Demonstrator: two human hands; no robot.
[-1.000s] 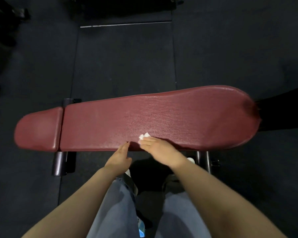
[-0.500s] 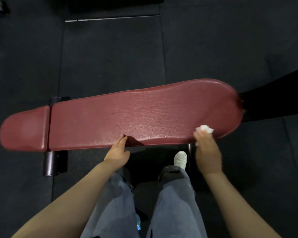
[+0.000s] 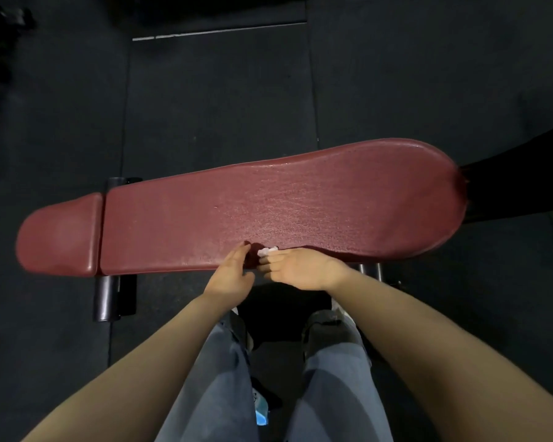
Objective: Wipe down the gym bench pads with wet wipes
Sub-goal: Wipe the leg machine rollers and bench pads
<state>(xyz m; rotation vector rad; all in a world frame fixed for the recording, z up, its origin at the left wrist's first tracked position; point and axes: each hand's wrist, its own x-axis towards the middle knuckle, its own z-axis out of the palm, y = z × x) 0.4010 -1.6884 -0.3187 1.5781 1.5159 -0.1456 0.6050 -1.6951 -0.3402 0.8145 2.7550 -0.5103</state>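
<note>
**Wipe at the near edge, most of the pad lying to either side**

At the near edge of the long maroon bench pad (image 3: 284,212), the right hand (image 3: 300,271) pinches a small bunched white wet wipe (image 3: 268,251) under its fingertips and presses it onto the vinyl. The left hand (image 3: 232,275) rests just beside it, fingers straight against the pad's edge, holding nothing. The pad's long axis runs left to right across the person's front, with the short seat pad (image 3: 58,234) beyond a narrow gap at the far left. The wipe sits about midway along, so the next stroke, I'd judge, travels sideways along that axis, and the right hand is the one placed to make it.
</note>
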